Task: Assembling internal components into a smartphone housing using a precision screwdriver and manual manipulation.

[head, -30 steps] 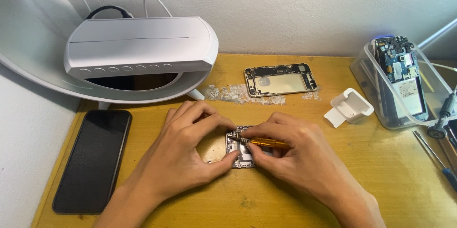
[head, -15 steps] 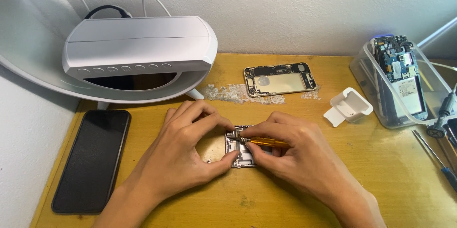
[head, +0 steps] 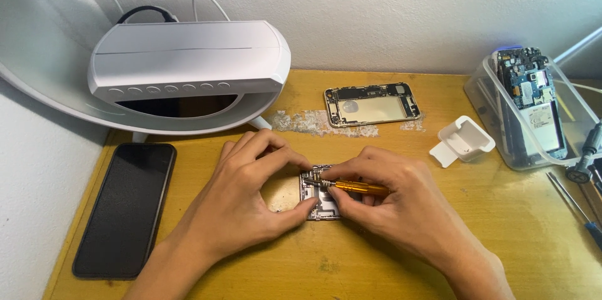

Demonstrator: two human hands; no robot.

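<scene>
A small opened phone part (head: 321,200) is pinned flat on the wooden desk (head: 389,262) by the left hand (head: 248,203), thumb and fingers curled snug around its edges. A thin orange screwdriver (head: 357,187) is pinched in the right hand (head: 395,209), tip resting on the part. A black phone (head: 125,206) is lying off left; farther back, a stripped phone frame (head: 370,104) and a white lamp (head: 188,65) can be seen.

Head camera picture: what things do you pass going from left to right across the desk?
Black phone → left hand → orange screwdriver → right hand → white plastic holder → clear box of phone parts.
</scene>
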